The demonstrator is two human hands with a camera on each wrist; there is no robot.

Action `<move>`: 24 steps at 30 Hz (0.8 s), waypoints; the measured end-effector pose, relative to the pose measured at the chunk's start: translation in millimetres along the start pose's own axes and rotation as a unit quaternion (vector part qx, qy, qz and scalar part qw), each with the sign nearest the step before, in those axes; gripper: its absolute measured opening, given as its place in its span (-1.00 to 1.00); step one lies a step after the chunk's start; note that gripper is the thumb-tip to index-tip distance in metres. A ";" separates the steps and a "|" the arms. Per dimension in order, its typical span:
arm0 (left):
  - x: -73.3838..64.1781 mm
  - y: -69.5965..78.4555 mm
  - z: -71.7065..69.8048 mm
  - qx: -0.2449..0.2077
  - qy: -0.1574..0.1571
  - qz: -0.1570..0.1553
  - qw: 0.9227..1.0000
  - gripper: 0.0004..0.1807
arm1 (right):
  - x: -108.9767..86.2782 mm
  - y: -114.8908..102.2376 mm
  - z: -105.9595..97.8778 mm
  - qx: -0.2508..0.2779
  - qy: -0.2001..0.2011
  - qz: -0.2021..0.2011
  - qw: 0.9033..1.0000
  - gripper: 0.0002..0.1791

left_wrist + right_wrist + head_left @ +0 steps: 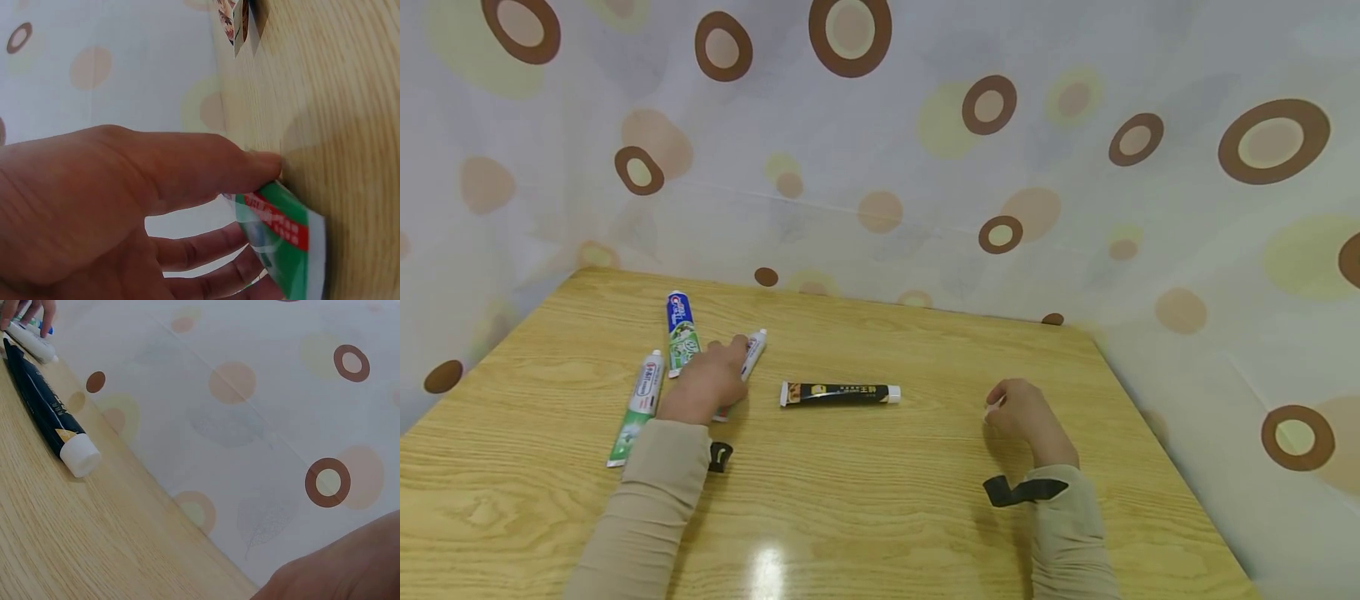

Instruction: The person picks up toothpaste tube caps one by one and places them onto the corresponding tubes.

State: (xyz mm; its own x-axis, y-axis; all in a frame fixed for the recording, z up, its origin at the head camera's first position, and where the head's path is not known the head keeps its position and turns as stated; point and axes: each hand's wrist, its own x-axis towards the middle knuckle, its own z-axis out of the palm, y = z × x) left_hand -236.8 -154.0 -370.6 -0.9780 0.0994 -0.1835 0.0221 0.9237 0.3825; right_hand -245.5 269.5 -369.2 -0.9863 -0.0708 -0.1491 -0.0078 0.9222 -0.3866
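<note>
My left hand (706,385) grips a white and green toothpaste tube (754,353) at the left of the table, its capped end pointing away. In the left wrist view the thumb lies over the tube's green crimped end (282,232), and the other fingers come round from the far side. Much of the tube is hidden under the hand. To its right lies a black toothpaste tube (840,394) with a white cap. My right hand (1022,412) is over the table's right side, fingers loosely bent, apart from the tubes; the right wrist view catches only its edge (350,569).
Beside the left forearm lies another white and green toothpaste tube (638,408). A blue and green toothpaste tube (681,329) lies just beyond the left hand. The wooden table (880,500) meets a wall covering (880,150) with ring patterns along the back and right.
</note>
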 end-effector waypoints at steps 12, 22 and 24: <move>-1.6 -6.1 -5.1 -0.031 -0.021 0.013 0.999 -0.19 | -2.5 -2.4 -2.5 -0.007 0.012 -0.016 1.000 -0.80; -3.4 -9.6 -5.9 -0.017 -0.008 0.025 1.000 -0.30 | -5.9 -6.9 -8.1 0.007 0.027 -0.024 0.999 -0.68; -3.5 -10.4 -5.9 -0.021 -0.010 0.022 0.999 -0.31 | -5.8 -7.3 -8.1 0.017 0.034 -0.027 0.999 -0.69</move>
State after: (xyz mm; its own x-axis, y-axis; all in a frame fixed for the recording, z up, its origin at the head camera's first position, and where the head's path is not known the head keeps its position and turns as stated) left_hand -234.8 -166.2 -368.6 -0.9720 0.1479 -0.1824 0.0569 0.9021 0.4279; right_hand -241.0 266.3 -358.2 -0.9935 -0.0930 -0.0660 -0.0566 0.9044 -0.4229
